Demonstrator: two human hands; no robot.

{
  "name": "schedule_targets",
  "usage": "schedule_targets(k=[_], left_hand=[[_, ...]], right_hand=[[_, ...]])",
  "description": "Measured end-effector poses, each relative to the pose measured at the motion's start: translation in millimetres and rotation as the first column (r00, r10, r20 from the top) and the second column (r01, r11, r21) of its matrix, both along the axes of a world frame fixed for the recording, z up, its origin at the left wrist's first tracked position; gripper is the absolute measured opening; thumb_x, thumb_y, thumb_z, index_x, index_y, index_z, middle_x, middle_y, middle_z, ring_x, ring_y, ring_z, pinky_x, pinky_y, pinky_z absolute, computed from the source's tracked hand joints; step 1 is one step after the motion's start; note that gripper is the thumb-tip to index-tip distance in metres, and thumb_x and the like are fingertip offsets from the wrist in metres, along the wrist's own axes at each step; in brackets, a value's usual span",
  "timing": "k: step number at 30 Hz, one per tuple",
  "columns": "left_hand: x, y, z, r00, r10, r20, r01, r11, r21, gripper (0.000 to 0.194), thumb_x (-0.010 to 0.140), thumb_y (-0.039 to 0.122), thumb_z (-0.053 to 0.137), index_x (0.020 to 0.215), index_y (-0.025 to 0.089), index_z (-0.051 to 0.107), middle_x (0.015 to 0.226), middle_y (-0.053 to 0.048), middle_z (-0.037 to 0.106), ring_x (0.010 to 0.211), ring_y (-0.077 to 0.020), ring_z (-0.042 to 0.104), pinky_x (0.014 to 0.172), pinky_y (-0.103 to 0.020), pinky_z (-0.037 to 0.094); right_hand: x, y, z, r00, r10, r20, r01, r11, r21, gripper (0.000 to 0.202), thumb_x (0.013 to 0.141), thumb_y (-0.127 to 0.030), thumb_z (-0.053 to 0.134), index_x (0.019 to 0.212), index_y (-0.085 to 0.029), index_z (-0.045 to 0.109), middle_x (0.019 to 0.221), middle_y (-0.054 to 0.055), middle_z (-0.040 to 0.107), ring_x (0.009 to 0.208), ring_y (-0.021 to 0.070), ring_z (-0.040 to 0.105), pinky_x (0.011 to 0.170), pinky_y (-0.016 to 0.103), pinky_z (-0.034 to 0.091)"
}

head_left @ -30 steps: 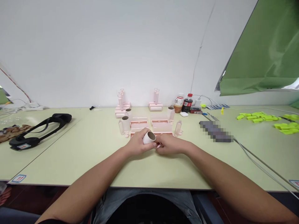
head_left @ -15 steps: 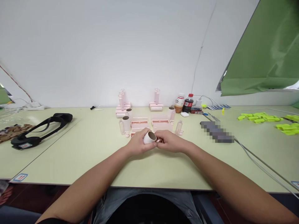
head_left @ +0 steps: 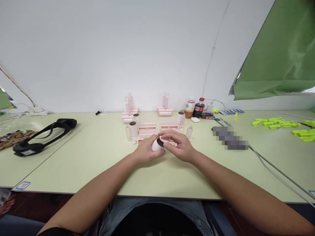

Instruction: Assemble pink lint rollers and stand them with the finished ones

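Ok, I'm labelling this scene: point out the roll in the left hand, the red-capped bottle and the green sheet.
Roll (head_left: pixel 156 146), head view: on its white outer side.
Red-capped bottle (head_left: pixel 199 108), head view: middle of its body.
Green sheet (head_left: pixel 280 60), head view: middle of its surface.

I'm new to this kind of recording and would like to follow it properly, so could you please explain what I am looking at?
Certainly. There is no robot here: a person works with two bare hands, and a camera worn on the head looks forward and down at them. The left hand holds a white roll with a brown core. The right hand, at its open end, holds a pale pink piece, partly hidden by fingers. On the pale table beyond are other rolls, shallow pink cases and, near the wall, upright pink rollers. Two bottles stand to the right; a black strapped device lies to the left.
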State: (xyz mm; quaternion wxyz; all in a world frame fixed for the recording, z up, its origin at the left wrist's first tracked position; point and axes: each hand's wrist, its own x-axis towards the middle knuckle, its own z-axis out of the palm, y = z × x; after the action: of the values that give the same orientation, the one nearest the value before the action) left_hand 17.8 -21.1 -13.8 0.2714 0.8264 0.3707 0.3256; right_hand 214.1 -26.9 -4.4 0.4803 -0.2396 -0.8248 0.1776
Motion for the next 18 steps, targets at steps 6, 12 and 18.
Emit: schedule_targets(k=[6,12,18], left_hand=[[1.5,-0.8,0.3,0.999,0.0,0.033,0.0,1.0,-0.004,0.041,0.076,0.042,0.065,0.11,0.022,0.056,0.103,-0.002,0.066,0.091,-0.0215,0.062,0.077,-0.031,0.048],[2.4,-1.7,1.6,0.999,-0.002,0.048,0.002,1.0,-0.017,0.044,0.077,0.042,0.064,0.114,0.022,0.056,0.109,-0.003,0.066,0.095,-0.0222,0.062,0.08,-0.033,0.048],[2.1,-2.2,1.3,1.0,-0.005,0.03,0.006,0.999,-0.037,0.045,0.077,0.04,0.065,0.118,0.022,0.056,0.111,-0.003,0.066,0.095,-0.0221,0.063,0.081,-0.033,0.049]], right_hand=[[-2.3,-1.5,0.6,0.998,0.023,0.051,-0.023,1.0,-0.012,0.013,0.086,-0.023,0.058,0.098,-0.022,0.064,0.117,0.011,0.067,0.104,0.0223,0.064,0.088,0.038,0.051],[-2.6,-1.5,0.3,0.997,0.016,0.069,-0.015,1.0,-0.019,0.012,0.086,-0.024,0.058,0.096,-0.022,0.064,0.118,0.012,0.067,0.106,0.023,0.064,0.088,0.039,0.052],[-3.4,-2.1,-1.0,0.998,0.012,0.069,-0.011,1.0,-0.007,0.012,0.086,-0.021,0.058,0.096,-0.021,0.065,0.119,0.011,0.068,0.109,0.0225,0.064,0.093,0.04,0.05]])
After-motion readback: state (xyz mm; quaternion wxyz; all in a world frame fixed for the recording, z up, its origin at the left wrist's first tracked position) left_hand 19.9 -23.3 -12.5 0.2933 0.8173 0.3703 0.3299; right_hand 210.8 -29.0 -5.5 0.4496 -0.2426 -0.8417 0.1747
